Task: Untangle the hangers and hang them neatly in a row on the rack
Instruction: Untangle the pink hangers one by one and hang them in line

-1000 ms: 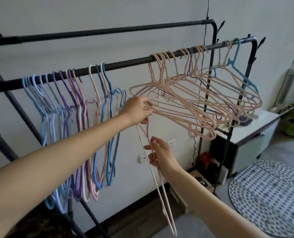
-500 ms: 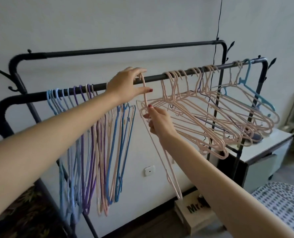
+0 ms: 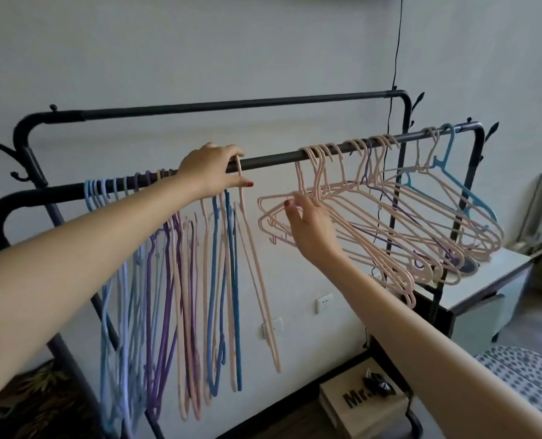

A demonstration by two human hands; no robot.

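Pink hanger [image 3: 257, 267] hangs on the black rack [image 3: 272, 161], and the left hand [image 3: 211, 171] pinches its hook at the bar. Blue, purple and pink hangers [image 3: 168, 280] hang straight in a row to the left. The right hand [image 3: 310, 226] has its fingers curled around the tangled pink bunch [image 3: 390, 223], which sits crooked further right on the bar.

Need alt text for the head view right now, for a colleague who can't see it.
The left hand holds a pink hanger by its hook at the rack's front rail, beside the neat row, while the right hand grips the tangled pink hangers.
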